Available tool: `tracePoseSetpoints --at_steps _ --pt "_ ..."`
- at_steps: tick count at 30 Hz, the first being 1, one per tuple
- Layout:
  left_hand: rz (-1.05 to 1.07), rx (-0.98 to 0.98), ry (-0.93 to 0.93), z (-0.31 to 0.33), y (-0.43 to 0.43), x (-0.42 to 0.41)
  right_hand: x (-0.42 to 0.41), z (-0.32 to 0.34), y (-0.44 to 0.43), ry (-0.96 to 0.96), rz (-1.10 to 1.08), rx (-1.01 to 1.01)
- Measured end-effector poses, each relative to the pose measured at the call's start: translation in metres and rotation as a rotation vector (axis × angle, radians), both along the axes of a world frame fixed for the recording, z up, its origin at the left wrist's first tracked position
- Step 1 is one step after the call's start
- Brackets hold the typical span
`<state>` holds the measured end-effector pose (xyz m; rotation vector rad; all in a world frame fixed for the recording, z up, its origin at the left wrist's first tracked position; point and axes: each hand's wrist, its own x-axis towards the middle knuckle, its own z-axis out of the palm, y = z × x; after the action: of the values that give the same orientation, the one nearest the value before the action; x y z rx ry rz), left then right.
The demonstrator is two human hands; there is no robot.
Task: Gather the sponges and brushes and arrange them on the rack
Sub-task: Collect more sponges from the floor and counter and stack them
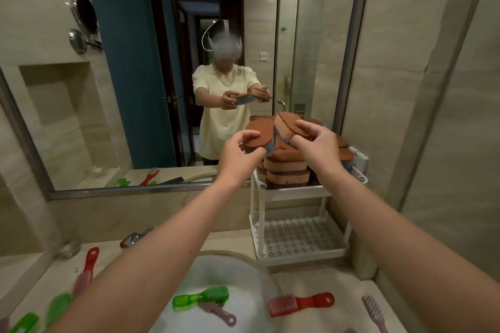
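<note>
Two sponges are in my grip, one per hand. My left hand (pixel 243 154) pinches a flat sponge (pixel 254 140) between thumb and fingers, and my right hand (pixel 316 143) curls round a second sponge (pixel 284 127), tilted on edge. I hold both just above the pile (pixel 286 170) on the top tier of the rack (pixel 297 192), scouring side up like the rest, I judge so they can stack on top. The pile is several layers deep and overlapping, so I cannot count it exactly. The rack's lower shelf (pixel 295 235) shows its perforated floor, probably where the brushes belong.

Seven brushes are plain enough to count, none on the rack yet. A green brush (pixel 201 299) and a mauve brush (pixel 216 312) lie in the sink (pixel 243 270). A red brush (pixel 300 303) and a mauve comb-brush (pixel 374 313) lie on the counter (pixel 324 281) to the right. A red-handled brush (pixel 90 259) and two blurred green ones (pixel 58 305) (pixel 24 324) lie to the left.
</note>
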<state>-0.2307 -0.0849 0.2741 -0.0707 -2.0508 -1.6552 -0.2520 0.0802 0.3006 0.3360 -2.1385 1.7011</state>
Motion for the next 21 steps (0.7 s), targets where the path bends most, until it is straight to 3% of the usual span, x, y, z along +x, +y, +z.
tracePoseSetpoints --at_steps 11,21 --pt "0.066 -0.07 -0.107 -0.009 0.015 -0.091 -0.112 -0.006 0.014 -0.079 -0.015 0.125" --pt "0.174 -0.157 -0.161 -0.025 0.018 -0.142 -0.152 -0.03 0.01 -0.048 -0.051 0.472"
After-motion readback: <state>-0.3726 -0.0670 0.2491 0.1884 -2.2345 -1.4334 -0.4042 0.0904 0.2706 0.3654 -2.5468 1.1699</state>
